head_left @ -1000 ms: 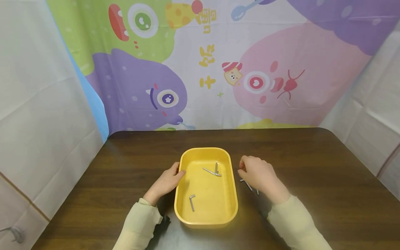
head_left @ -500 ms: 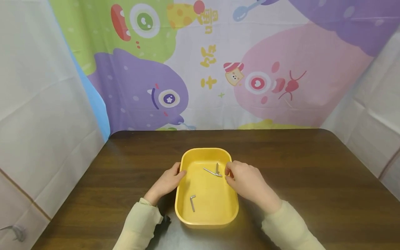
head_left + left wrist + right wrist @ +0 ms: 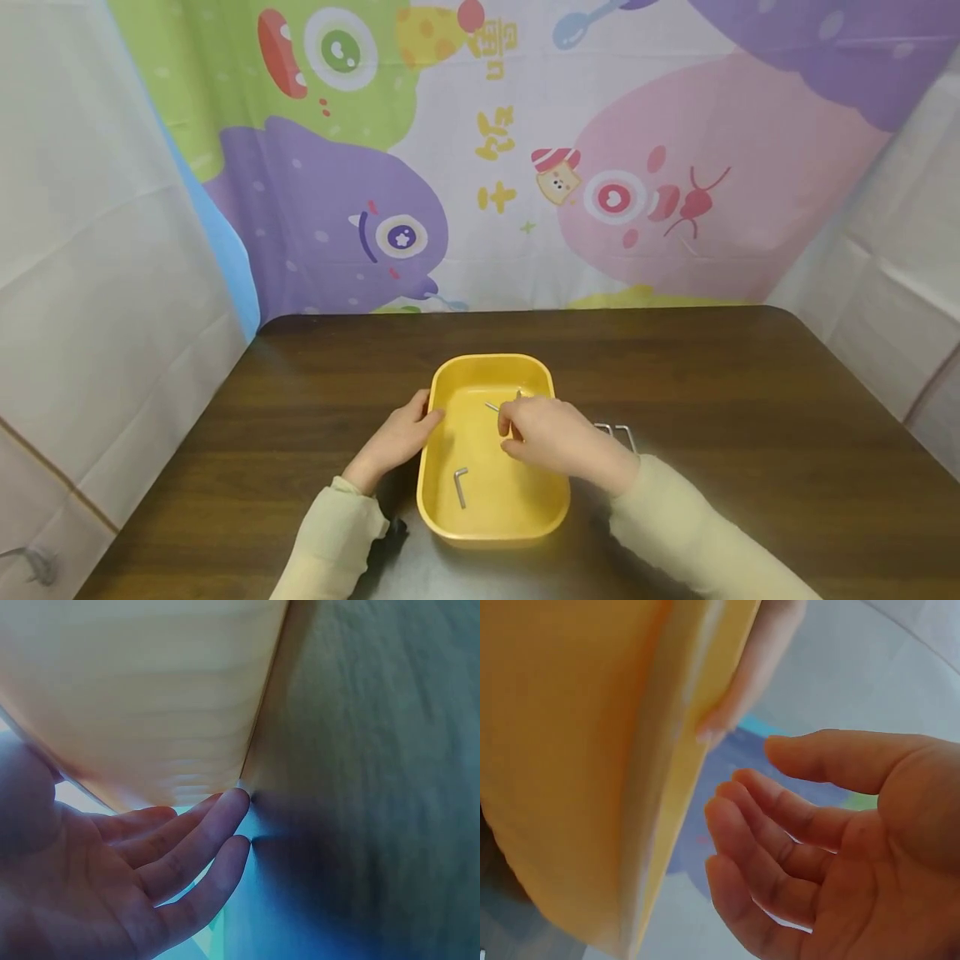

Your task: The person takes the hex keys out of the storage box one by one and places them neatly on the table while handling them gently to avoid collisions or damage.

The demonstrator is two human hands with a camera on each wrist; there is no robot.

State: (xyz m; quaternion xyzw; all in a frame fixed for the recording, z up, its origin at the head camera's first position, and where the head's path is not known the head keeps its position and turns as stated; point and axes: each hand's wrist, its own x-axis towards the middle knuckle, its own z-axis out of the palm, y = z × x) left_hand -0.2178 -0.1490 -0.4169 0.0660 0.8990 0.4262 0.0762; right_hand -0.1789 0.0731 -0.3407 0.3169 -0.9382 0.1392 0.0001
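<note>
From my remote station I record a yellow rectangular tray (image 3: pixel 495 510) with rounded corners and a smooth surface, resting on a dark brown wood-grained table (image 3: pixel 315 358). The left hand (image 3: pixel 397 435) grips its left side: the thumb lies over the rim, while the fingers run down the outer wall, slightly bent and a little apart, with tips close to the tabletop. I cannot tell whether every finger touches the wall.

The right hand (image 3: pixel 551 435) is above the right part of the tray, its forearm crossing the right rim. Its fingers are loosely bent; the right wrist view shows a gap between thumb and fingers, with nothing pinched.

Inside the tray I note one silver L-shaped metal rod (image 3: pixel 461 488) near the lower left, well apart from both hands. Further silver metal pieces (image 3: pixel 492 407) show beside the right hand, which partly covers them; I cannot count these. Two more thin silver bent rods (image 3: pixel 625 432) lie on the table just right of the tray, partly hidden behind the right forearm.

Both arms wear pale green sleeves (image 3: pixel 333 529). Behind the table hangs a printed cloth (image 3: pixel 468 250) with cartoon monsters.
</note>
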